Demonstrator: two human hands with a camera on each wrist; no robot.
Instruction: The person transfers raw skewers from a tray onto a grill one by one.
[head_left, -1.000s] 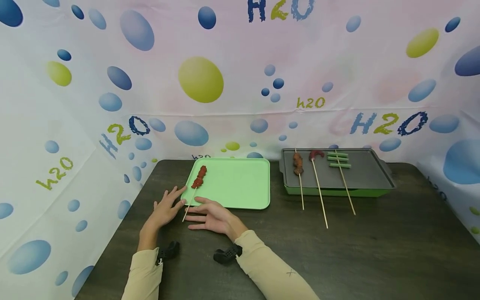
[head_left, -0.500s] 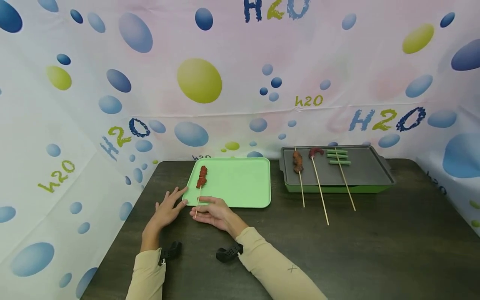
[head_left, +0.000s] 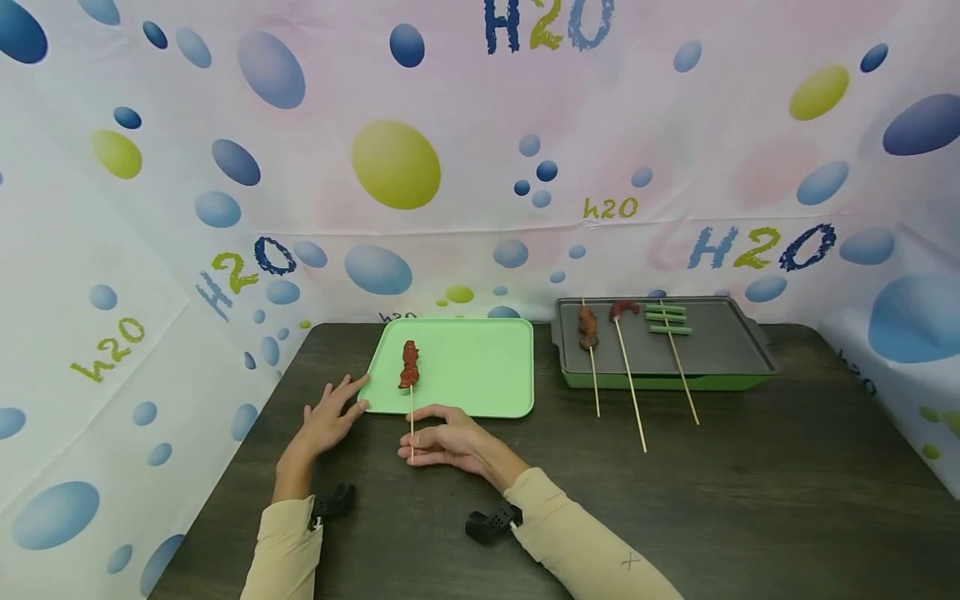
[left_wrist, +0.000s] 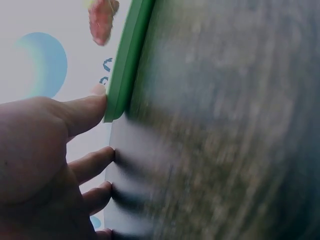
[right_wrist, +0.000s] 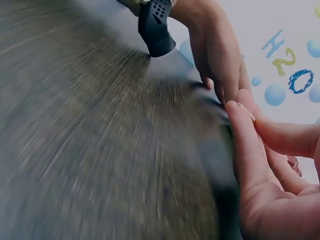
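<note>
My right hand point(head_left: 450, 440) pinches the stick of a meat skewer point(head_left: 409, 364) between thumb and fingers. The red meat end lies over the left part of a light green tray point(head_left: 476, 367); I cannot tell whether it touches. In the right wrist view, the stick's pale end point(right_wrist: 246, 111) pokes out between thumb and fingers. At the tray's lower left corner, my left hand point(head_left: 324, 425) has its fingers spread and holds nothing. The left wrist view has the thumb against the green tray rim point(left_wrist: 125, 75), the other fingertips resting on the table.
To the right, a dark grill pan point(head_left: 723, 337) on a green base carries a brown meat skewer point(head_left: 588, 329), a skewer with a curled red piece point(head_left: 625, 309) and a green vegetable skewer point(head_left: 667, 318). Their sticks hang over its front edge. A patterned cloth backs the dark table point(head_left: 675, 508).
My right hand has gone from spread fingers to pinching the stick, then moved right and slightly nearer. The skewer has shifted right with it and turned more upright in view. The left hand stays put.
</note>
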